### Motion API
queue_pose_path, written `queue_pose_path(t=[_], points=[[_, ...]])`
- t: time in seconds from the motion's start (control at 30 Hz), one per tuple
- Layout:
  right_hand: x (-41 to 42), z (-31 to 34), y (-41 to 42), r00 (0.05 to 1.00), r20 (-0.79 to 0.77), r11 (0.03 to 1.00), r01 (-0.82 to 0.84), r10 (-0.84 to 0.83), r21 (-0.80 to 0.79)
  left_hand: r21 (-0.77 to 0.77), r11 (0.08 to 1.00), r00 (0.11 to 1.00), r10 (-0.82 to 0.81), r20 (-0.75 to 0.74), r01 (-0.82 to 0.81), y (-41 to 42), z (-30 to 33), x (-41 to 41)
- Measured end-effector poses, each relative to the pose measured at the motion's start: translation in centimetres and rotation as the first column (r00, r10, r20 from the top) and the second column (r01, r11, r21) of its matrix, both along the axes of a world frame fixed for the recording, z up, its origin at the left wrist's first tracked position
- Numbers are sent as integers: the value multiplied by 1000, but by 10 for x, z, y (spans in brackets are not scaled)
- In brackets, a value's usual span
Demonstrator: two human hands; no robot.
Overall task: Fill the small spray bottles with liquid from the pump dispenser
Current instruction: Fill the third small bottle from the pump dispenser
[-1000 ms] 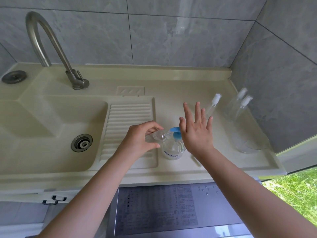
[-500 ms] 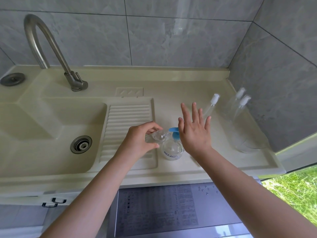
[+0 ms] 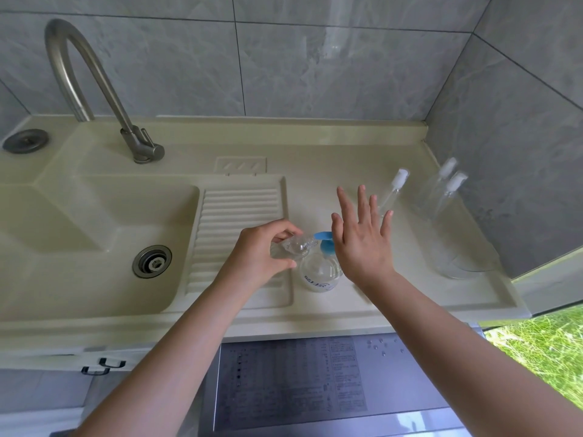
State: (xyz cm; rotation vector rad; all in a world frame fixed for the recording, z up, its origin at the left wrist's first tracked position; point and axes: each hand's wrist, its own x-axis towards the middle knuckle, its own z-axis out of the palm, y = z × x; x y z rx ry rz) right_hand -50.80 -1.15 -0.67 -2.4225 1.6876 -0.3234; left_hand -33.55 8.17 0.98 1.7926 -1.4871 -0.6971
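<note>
A clear pump dispenser [image 3: 320, 272] with a blue pump head stands on the counter beside the ribbed washboard. My left hand [image 3: 258, 252] grips a small clear uncapped bottle [image 3: 295, 246], tilted with its mouth under the blue nozzle. My right hand [image 3: 361, 238] lies flat with straight, spread fingers on the pump head, hiding most of it. A capped spray bottle [image 3: 394, 189] stands behind my right hand. Two more capped spray bottles [image 3: 448, 187] stand by the right wall.
A sink basin [image 3: 79, 234] with a metal drain and a curved tap [image 3: 94, 89] lies to the left. A clear shallow container [image 3: 467, 263] sits on the counter's right end. Grey tiled walls close the back and right. A grey appliance top lies below the counter edge.
Both hands have kept their places at the dispenser. The view has drifted slightly; nothing else visibly moved.
</note>
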Motion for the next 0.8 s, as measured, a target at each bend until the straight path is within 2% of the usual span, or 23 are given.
queue_pose_path(t=[0.1,0.23,0.47,0.63,0.8], points=[[-2,1,-3,1000,-2,1000,-7,7,-10,9,1000,1000,2,3,-2,0,3,0],[-2,5,-4,997,80,998,-1,-4,60,6,1000,1000,18,10,-18,0,5,1],[0,0,-2,1000,-18,1000,0,0,30,4,1000,1000,13,-15,-13,-1,6,-2],[-2,6,-2,998,57,998,-11,8,61,-18,1000,1000,-3,-9,3,-1,4,-2],[1,1,-1,1000,4,998,5,-5,60,-35,999,1000,-2,-15,2,-1,6,-3]])
